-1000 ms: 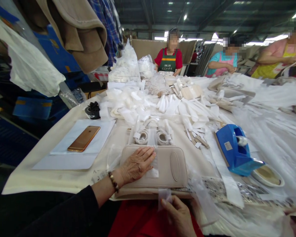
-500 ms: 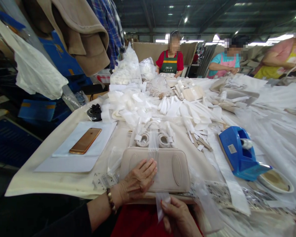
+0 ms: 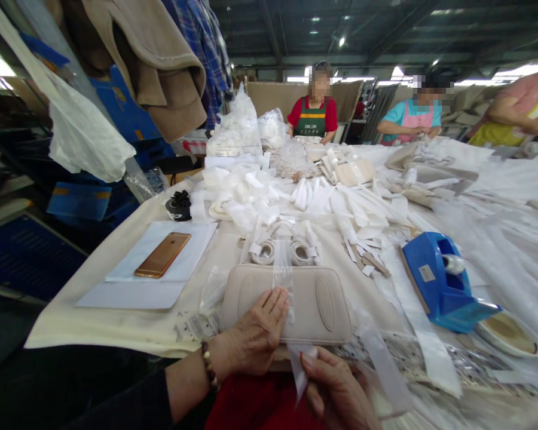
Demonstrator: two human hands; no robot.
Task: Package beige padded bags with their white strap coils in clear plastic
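Observation:
A beige padded bag (image 3: pixel 309 304) lies at the near edge of the table, with two oval loops on its face. My left hand (image 3: pixel 257 334) rests flat on it, fingers together and stretched towards its middle. Beside those fingertips a translucent whitish strip (image 3: pixel 282 266) runs down over the bag. Below the bag's front edge, my right hand (image 3: pixel 334 379) pinches a loose end of similar strip between thumb and fingers. Two rolled straps (image 3: pixel 263 253) wrapped in white material sit behind the bag, one on each side of the strip.
To the right stand a blue tape dispenser (image 3: pixel 443 280) and a shallow round dish (image 3: pixel 511 332). A phone (image 3: pixel 162 255) lies on white sheets (image 3: pixel 130 295) at left. White wrapping strips (image 3: pixel 314 194) pile up behind. Several people work across the table.
The view has shifted slightly, so everything sits a little further right. My left hand still presses on the bag, and my right hand keeps its pinch on the strip end.

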